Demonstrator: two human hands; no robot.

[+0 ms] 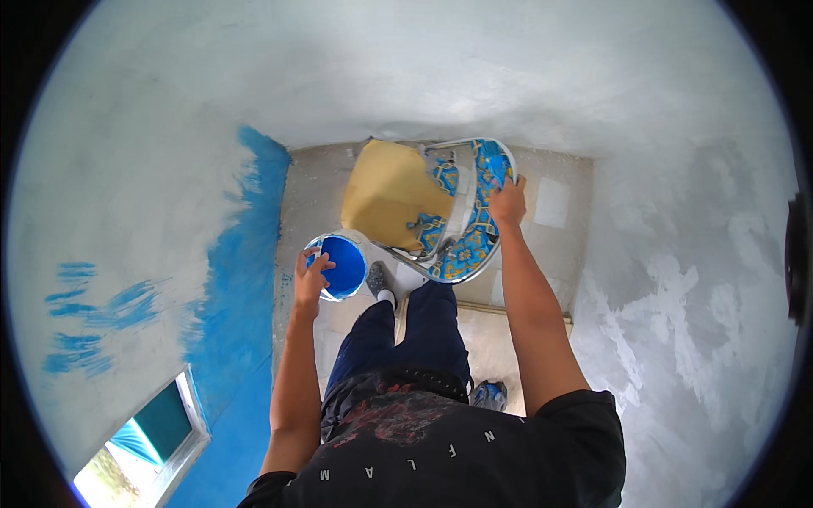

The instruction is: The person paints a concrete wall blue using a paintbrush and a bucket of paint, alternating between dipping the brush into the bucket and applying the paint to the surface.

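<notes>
My left hand is closed on the near-left rim of a white bucket, which holds bright blue paint. My right hand, out in front to the right, grips a paintbrush with a blue-coated head; its handle is hidden in my fingers. Beneath that brush is a metal-framed chair with worn fabric patterned in blue and yellow. A tan, torn-edged panel rests over the chair's left part. The brush looks apart from any wall.
Blue paint covers a vertical band of the left wall, with loose strokes beside it. A window opens low on that wall. Grey-white walls stand ahead and to the right. My shoe is close to the bucket and chair on the tiled floor.
</notes>
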